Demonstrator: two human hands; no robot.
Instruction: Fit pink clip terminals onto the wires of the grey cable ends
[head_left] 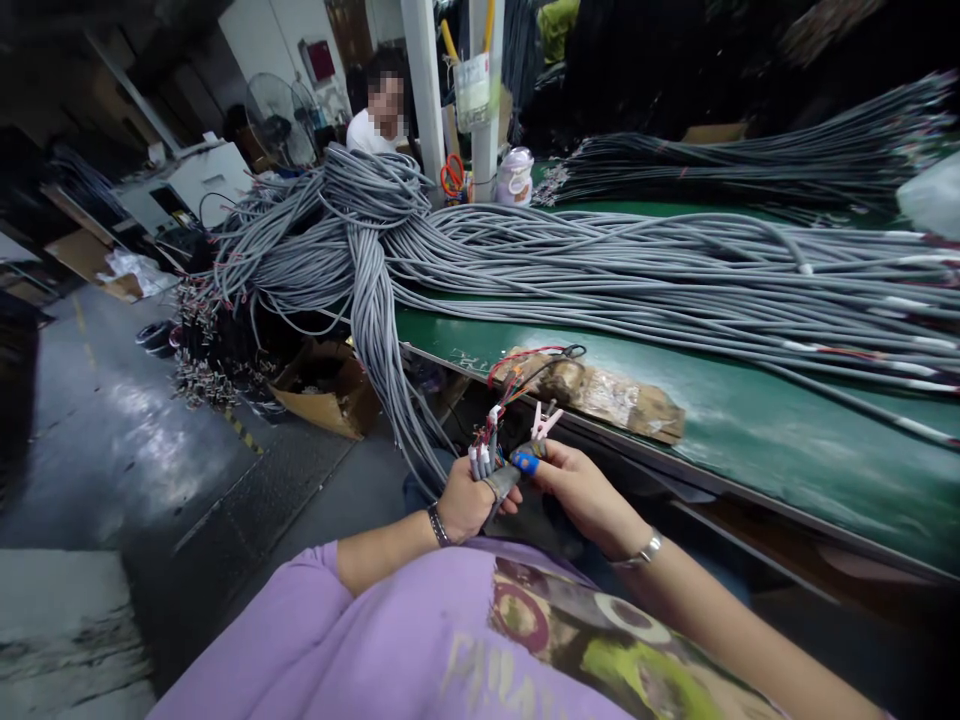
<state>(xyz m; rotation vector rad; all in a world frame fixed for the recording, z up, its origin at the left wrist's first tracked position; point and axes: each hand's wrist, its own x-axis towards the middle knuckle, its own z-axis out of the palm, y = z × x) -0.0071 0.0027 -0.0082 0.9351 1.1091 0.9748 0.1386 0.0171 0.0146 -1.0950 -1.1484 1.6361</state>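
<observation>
My left hand (463, 500) is closed around the end of a grey cable whose thin coloured wires (486, 440) stick up with white-tipped ends. My right hand (577, 490) pinches close beside it, a blue cover on one fingertip (526, 463), holding a small pinkish clip-like piece (546, 420) at the wires. Red and black wires (525, 362) loop from the hands up toward the green table edge. Both hands hover below the table's front edge, above my lap.
A green table (750, 420) carries a large heap of long grey cables (600, 270) that spill over its left end toward the floor. A worn brown pad (622, 398) lies near the table edge. A seated person (379, 115), a fan and cardboard boxes are beyond.
</observation>
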